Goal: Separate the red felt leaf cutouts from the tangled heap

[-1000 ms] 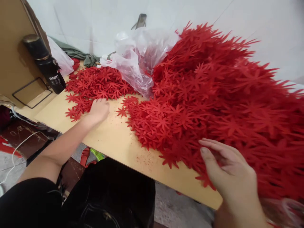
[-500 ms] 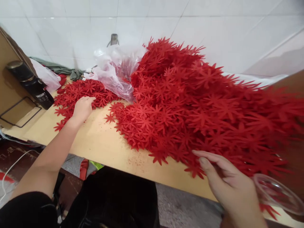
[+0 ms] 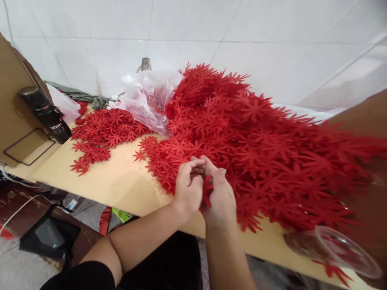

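Note:
My left hand and my right hand meet in front of the large pile of red, many-petalled flower cutouts. Their fingertips come together, with the left fingers curled into a pinch. A red flower cutout shows between the palms, against the inside of my right hand, whose fingers bend around it. Whatever the left fingertips pinch is too small or hidden to name. Off to the left lies a smaller spread of the same red cutouts.
A crumpled clear plastic bag sits between the piles. A black vacuum flask and a wire stand are at the left, by cardboard. A clear plastic tub lies tipped near the table's right front edge.
My left hand has left the smaller pile and moved right to meet my right hand. The right hand has moved left and inward. The view has shifted slightly.

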The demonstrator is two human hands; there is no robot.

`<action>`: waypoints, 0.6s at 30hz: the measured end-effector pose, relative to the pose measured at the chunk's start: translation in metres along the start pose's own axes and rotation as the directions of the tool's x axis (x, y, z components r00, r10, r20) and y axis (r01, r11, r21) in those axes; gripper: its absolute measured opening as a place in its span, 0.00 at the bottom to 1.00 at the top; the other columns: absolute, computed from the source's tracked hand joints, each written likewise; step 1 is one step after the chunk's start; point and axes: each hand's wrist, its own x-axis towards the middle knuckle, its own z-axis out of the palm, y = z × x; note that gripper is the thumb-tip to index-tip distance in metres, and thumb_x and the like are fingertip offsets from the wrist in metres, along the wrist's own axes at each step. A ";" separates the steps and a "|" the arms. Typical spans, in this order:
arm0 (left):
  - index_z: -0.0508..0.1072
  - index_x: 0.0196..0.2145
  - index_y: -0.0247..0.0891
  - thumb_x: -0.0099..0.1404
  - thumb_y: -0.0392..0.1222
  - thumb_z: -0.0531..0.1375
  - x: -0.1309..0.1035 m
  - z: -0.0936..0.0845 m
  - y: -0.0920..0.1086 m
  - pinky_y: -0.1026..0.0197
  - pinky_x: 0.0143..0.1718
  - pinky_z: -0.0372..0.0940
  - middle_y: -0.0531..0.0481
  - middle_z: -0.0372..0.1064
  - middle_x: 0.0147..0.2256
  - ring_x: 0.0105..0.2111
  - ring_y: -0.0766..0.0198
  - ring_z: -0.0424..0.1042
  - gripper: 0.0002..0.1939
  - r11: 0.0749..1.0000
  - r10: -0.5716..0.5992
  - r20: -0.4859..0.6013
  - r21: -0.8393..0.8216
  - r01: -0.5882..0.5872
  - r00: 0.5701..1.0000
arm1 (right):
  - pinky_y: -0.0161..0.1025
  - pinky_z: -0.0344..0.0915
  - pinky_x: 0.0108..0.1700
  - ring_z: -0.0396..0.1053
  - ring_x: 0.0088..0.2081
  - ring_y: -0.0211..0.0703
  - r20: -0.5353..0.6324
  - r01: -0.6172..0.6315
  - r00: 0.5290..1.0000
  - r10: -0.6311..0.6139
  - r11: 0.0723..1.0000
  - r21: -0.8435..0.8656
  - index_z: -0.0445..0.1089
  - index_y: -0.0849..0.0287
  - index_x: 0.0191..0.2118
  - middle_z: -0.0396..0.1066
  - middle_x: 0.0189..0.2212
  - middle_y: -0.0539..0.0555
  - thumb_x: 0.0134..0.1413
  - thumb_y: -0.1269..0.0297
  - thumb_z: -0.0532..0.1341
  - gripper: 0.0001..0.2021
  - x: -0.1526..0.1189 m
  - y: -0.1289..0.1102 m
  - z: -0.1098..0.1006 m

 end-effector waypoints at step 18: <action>0.46 0.62 0.26 0.67 0.48 0.41 0.006 0.012 0.000 0.62 0.66 0.35 0.43 0.35 0.66 0.66 0.68 0.35 0.31 0.999 -0.003 0.034 0.043 0.002 0.999 | 0.52 0.43 0.65 0.50 0.64 0.49 0.022 0.032 0.999 -0.032 0.999 -0.043 0.58 0.65 0.58 0.57 0.60 0.63 0.53 0.37 0.38 0.40 -0.029 0.006 -0.008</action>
